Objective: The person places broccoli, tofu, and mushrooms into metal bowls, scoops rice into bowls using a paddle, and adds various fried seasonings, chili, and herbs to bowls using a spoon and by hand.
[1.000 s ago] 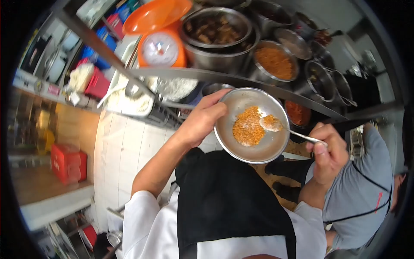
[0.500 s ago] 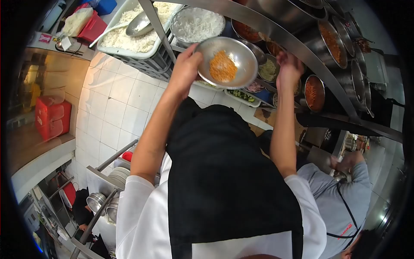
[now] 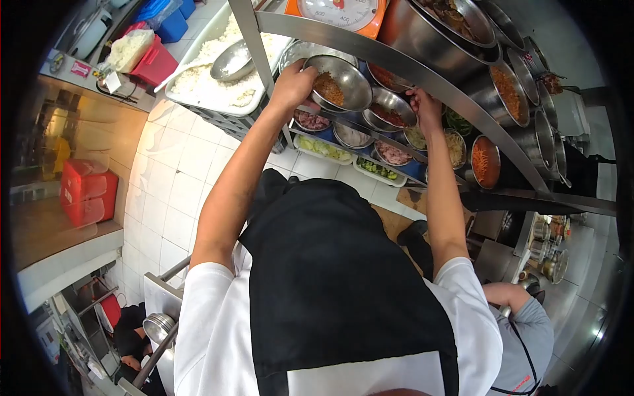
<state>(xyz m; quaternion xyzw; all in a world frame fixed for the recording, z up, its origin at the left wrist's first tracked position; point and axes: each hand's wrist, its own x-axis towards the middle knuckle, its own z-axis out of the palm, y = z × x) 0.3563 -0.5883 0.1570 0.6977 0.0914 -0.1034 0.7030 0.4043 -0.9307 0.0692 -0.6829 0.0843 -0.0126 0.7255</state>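
Observation:
In my left hand (image 3: 292,87) is a steel bowl (image 3: 354,87), gripped at its left rim, with orange-brown crumbs (image 3: 329,89) at the bottom. My right hand (image 3: 426,109) reaches over the ingredient shelf, its fingers pinched on the thin handle of what looks like a spoon (image 3: 404,85). That handle leads into a container of red sauce (image 3: 386,77); the spoon's other end cannot be made out. Just below sits a steel bowl of dark red food (image 3: 388,115). Near my right wrist are bowls of shredded pale food (image 3: 454,146) and green vegetables (image 3: 457,121).
A steel shelf rail (image 3: 422,69) curves close above my hands. A tub of rice (image 3: 198,86) with a large scoop (image 3: 232,61) stands left. An orange dial scale (image 3: 338,12) and deep steel pots (image 3: 422,33) are above. A co-worker in grey (image 3: 528,336) is at lower right.
My left hand has tilted the bowl and shifted it slightly up. My right hand has moved slightly left and down, now pinching a handle. The view has shifted, showing the scale and more bowls.

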